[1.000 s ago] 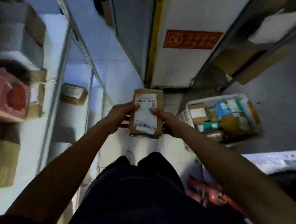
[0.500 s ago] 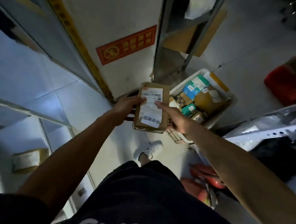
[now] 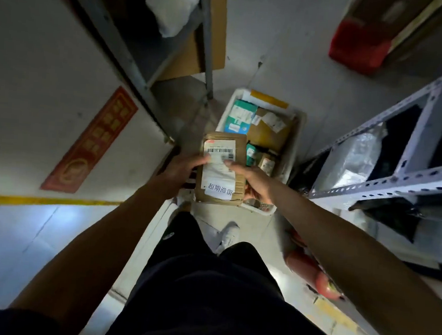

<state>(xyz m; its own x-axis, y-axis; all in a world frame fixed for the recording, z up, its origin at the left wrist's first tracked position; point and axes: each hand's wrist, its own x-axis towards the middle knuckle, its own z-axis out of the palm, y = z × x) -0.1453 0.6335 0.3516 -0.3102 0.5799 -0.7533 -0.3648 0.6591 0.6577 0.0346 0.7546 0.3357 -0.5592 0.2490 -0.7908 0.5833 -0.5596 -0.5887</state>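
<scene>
A small brown cardboard parcel [image 3: 238, 145] with a white barcode label and a white sticker is held upright in front of me. My left hand [image 3: 182, 168] grips its left edge, thumb on the label. My right hand [image 3: 253, 181] grips its right edge from below, thumb across the label. The parcel hangs just above the near end of a white bin [image 3: 293, 146] on the floor, filled with several parcels.
A grey metal shelf rack [image 3: 386, 184] with bagged parcels stands at the right. Another shelf post [image 3: 208, 48] rises behind the bin. A red crate [image 3: 359, 48] sits far right. A red sign [image 3: 91, 140] is on the white wall at left. Red objects [image 3: 324, 284] lie by my right foot.
The view has swung right, so the bin and the right rack came toward the middle. Both hands kept hold of the parcel, now closer over the bin's near end.
</scene>
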